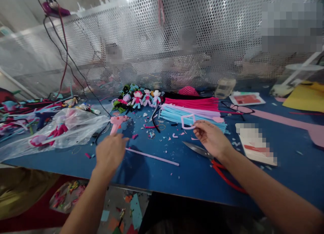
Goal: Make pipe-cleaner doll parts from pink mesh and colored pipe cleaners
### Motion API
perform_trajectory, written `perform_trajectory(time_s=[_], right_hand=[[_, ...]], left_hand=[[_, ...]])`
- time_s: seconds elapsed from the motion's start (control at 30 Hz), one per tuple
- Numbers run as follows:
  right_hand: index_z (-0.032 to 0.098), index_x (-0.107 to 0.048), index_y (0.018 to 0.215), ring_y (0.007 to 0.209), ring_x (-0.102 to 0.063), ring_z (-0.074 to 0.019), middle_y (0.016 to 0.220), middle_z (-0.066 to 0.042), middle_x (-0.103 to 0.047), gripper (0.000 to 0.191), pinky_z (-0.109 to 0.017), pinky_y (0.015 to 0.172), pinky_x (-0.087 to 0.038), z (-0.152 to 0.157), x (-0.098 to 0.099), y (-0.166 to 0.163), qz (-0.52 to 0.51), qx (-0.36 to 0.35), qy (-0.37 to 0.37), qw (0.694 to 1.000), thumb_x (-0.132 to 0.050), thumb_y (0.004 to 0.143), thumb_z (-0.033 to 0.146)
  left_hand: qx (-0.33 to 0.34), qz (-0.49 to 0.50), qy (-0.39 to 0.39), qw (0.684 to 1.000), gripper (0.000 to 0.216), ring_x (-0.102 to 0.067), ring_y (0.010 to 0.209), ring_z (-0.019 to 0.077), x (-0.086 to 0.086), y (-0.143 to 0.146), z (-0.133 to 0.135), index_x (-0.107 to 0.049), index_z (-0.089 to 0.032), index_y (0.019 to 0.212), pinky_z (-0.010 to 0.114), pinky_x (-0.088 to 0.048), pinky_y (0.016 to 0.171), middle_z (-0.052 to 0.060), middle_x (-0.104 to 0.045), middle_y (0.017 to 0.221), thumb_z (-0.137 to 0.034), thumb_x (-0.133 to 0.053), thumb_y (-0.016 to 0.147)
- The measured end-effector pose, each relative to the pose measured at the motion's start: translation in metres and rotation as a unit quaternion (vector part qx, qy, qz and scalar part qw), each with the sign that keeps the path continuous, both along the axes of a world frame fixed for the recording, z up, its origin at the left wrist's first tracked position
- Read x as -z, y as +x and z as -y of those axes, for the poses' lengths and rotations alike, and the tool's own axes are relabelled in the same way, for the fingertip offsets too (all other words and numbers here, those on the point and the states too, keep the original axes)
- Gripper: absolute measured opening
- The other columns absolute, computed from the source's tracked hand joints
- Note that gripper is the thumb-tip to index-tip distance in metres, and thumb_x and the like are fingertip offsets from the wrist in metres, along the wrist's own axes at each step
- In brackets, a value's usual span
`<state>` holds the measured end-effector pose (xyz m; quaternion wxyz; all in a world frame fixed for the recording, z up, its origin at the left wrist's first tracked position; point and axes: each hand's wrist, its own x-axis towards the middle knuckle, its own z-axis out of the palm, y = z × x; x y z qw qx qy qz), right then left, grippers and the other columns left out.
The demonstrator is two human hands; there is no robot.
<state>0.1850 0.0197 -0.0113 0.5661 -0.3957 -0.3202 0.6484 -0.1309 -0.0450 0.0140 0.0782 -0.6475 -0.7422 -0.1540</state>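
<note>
My right hand (211, 137) pinches a pale pink pipe cleaner bent into a small square loop (188, 121), held just above the blue table (177, 175). My left hand (110, 153) hovers over the table, blurred by motion, fingers loosely curled, close to a pink glue gun (116, 122) and the end of a straight lilac pipe cleaner (153, 156). Red-handled scissors (215, 164) lie under my right wrist.
Bundles of pink, lilac and light blue pipe cleaners (192, 110) lie ahead, with small pipe-cleaner dolls (145, 98) behind. A clear plastic bag (58, 129) of pieces sits left. Glasses (236, 109), cards and scraps dot the table. A perforated metal screen (177, 41) closes the back.
</note>
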Motion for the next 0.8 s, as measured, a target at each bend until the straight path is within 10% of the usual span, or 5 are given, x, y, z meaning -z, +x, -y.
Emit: perform_trajectory(time_s=[0.17, 0.5, 0.8], right_hand=[[0.018, -0.063, 0.064, 0.058, -0.056, -0.0057, 0.064, 0.003, -0.061, 0.012, -0.013, 0.051, -0.047, -0.004, 0.002, 0.001, -0.009, 0.012, 0.021, 1.000, -0.074, 0.062, 0.018], [0.018, -0.068, 0.077, 0.061, -0.059, -0.0057, 0.069, 0.002, -0.065, 0.015, -0.014, 0.056, -0.050, -0.004, -0.001, 0.002, -0.021, 0.006, 0.008, 1.000, -0.074, 0.065, 0.013], [0.017, -0.069, 0.075, 0.062, -0.060, -0.0074, 0.065, 0.001, -0.065, 0.013, -0.016, 0.059, -0.050, -0.002, -0.003, 0.002, 0.013, 0.012, 0.001, 1.000, -0.075, 0.064, 0.017]], left_hand=[[0.228, -0.026, -0.108, 0.967, 0.028, -0.063, 0.086, 0.0193, -0.002, 0.087, -0.015, -0.068, -0.025, 0.088, 0.027, -0.045, 0.070, 0.005, -0.068, 0.090, -0.016, -0.042, 0.085], [0.245, 0.075, -0.059, 0.965, 0.015, -0.058, 0.095, 0.0219, 0.043, 0.131, -0.072, -0.066, -0.015, 0.088, 0.031, -0.046, 0.083, 0.011, -0.059, 0.098, -0.023, -0.057, 0.080], [0.252, 0.151, -0.057, 0.954, 0.011, -0.059, 0.089, 0.0215, 0.044, 0.132, -0.079, -0.068, -0.015, 0.083, 0.033, -0.047, 0.081, 0.009, -0.061, 0.091, -0.019, -0.059, 0.078]])
